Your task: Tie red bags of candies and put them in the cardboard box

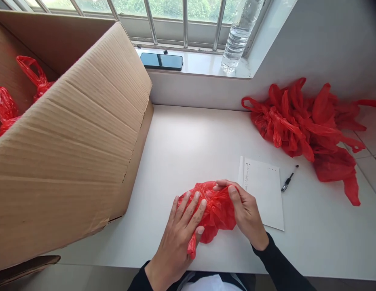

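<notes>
Left hand (177,238) spreads over the red bag (220,214), right hand (248,208) pinches its edge — hard tugging could tear it.

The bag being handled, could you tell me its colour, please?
The bag is red, clearest in the head view.

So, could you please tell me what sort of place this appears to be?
Probably an indoor work corner, though home or workplace is unclear: a white table by a barred window, with a large cardboard box.
</notes>
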`<action>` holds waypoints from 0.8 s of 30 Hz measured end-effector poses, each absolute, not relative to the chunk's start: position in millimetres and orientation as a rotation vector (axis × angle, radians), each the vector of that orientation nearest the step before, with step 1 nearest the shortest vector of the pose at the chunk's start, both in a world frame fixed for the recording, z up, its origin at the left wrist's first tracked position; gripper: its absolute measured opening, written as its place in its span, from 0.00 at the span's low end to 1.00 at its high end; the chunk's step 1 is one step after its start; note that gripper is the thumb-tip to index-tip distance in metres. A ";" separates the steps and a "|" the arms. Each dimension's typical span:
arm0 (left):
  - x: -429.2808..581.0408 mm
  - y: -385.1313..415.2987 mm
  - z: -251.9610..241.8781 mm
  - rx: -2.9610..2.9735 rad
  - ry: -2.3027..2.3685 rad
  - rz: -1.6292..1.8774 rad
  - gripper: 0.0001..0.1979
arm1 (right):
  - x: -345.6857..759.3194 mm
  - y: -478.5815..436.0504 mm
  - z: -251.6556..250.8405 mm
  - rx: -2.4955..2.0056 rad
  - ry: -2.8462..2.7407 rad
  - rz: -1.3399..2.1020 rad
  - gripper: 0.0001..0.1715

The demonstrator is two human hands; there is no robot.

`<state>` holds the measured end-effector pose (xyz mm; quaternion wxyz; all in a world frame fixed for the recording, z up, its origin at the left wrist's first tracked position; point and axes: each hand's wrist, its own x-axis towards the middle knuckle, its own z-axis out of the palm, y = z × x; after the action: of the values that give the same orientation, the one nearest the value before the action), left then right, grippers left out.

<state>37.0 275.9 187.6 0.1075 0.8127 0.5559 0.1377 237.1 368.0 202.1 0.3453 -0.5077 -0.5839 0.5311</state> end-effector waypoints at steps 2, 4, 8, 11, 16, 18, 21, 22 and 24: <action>33.2 272.6 190.6 2.328 1.681 0.472 0.32 | 241.1 372.9 207.0 -1.384 -1.459 1.349 0.22; 29.1 267.6 186.4 2.295 1.740 0.473 0.32 | 246.5 378.2 205.5 -1.450 -1.453 1.294 0.23; 17.7 255.3 170.2 2.301 1.863 0.372 0.35 | 261.1 385.6 195.0 -1.604 -1.456 1.183 0.26; 13.5 251.2 166.4 2.268 1.940 0.371 0.35 | 268.9 385.8 192.1 -1.627 -1.445 1.215 0.26; 37.0 257.6 178.6 2.175 1.836 0.568 0.34 | 272.2 378.2 192.9 -1.658 -1.417 1.251 0.28; 51.1 263.7 180.4 2.179 1.822 0.551 0.35 | 275.4 375.7 187.2 -1.662 -1.410 1.308 0.30; 64.8 276.7 175.8 2.156 1.875 0.499 0.30 | 285.6 375.8 170.7 -1.665 -1.467 1.297 0.32; 66.7 281.8 173.4 2.149 1.893 0.485 0.24 | 290.1 377.0 163.9 -1.659 -1.518 1.251 0.33; 66.6 292.0 169.8 2.145 1.915 0.462 0.14 | 298.9 381.1 149.7 -1.645 -1.568 1.140 0.35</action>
<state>66.6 292.0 169.8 0.1145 0.7317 0.6532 0.1577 298.9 381.1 149.7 0.2951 -0.6181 -0.5893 0.4286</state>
